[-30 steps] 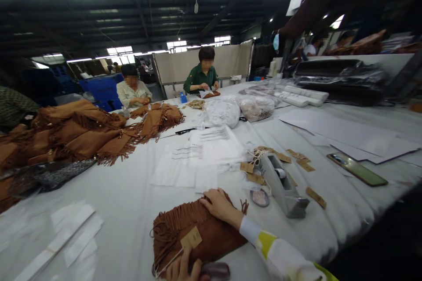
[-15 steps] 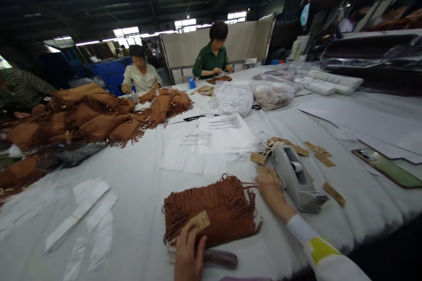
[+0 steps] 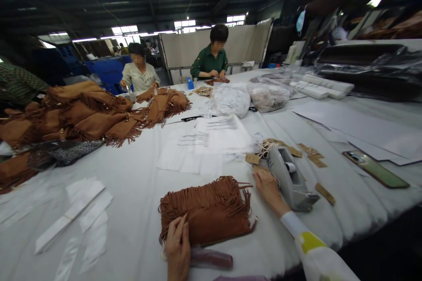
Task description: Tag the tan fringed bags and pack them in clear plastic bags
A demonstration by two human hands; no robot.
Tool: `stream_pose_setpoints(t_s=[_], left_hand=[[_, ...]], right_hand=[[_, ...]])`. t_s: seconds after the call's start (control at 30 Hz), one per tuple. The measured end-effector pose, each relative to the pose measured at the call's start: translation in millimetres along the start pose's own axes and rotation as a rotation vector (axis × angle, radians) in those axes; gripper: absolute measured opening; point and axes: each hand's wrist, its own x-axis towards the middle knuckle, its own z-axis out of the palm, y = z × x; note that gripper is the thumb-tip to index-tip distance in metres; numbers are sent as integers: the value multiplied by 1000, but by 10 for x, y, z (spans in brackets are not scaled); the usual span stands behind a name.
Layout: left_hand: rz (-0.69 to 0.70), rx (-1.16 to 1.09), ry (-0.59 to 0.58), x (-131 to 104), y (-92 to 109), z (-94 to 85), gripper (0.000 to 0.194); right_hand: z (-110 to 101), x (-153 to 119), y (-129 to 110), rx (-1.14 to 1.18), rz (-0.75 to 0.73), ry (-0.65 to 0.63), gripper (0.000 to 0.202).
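A brown fringed bag (image 3: 214, 219) lies flat on the white-covered table, its fringe along the upper edge. At its lower left corner is my left hand (image 3: 178, 243), fingers pinched round a small brown tag that stands edge-on. Beneath the bag, beside that hand, lies a purple wrapped roll (image 3: 211, 258). My right hand (image 3: 268, 186) rests left of the grey tape dispenser (image 3: 292, 184), its fingertips against a tan tag (image 3: 260, 169) near a cluster of strings. Whether it grips that tag is unclear.
Loose tags (image 3: 325, 193) and a phone (image 3: 376, 169) lie at right. White printed bags (image 3: 207, 134) sit mid-table, plastic-wrapped bundles (image 3: 231, 100) behind. White strips (image 3: 70, 217) and piled brown bags (image 3: 89, 109) are at left. Two people (image 3: 211, 61) (image 3: 140, 72) work across the table.
My left hand has moved slightly left and tilted the tag up from lying flat on the bag. My right hand stays by the tags. The whole view has shifted slightly.
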Motion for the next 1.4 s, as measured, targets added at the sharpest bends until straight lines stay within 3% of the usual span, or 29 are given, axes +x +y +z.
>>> stream_pose_setpoints(t_s=[0.1,0.2,0.3,0.43,0.6,0.73,0.87,0.97,1.07,1.17,1.3,1.4], left_hand=[[-58,-31,84,-51,-49,-6,30],[-111,-67,129,-64,-38,-9,30],[-138,-90,165,-44,3,-28,29],[-162,-115,195,-10,48,-55,29],[-180,-149,265,11,42,-48,31],[-178,-149,318,40,39,-53,31],[-133,-63,187,84,51,-74,31],[-49,55,38,97,20,-71,30],[72,141,-37,71,-55,-26,29],[170,190,-13,24,-124,55,26],[176,198,97,142,-154,86,31],[258,177,34,559,-148,11,22]], right_hand=[[-165,-86,-260,67,-53,106,27],[-299,-250,-667,220,-196,248,20],[-313,-446,-1105,382,-351,272,10],[-193,-668,-1580,512,-605,174,25],[-127,-847,-1991,576,-838,-107,30],[-141,-895,-2150,593,-948,-296,25],[-157,-864,-2175,649,-976,-420,28],[-233,-863,-2149,704,-973,-436,29],[-345,-858,-2061,781,-958,-440,25],[-407,-673,-1861,803,-757,-362,20],[-320,70,-1433,702,-192,-134,26],[-150,775,-1145,579,-15,-100,32]])
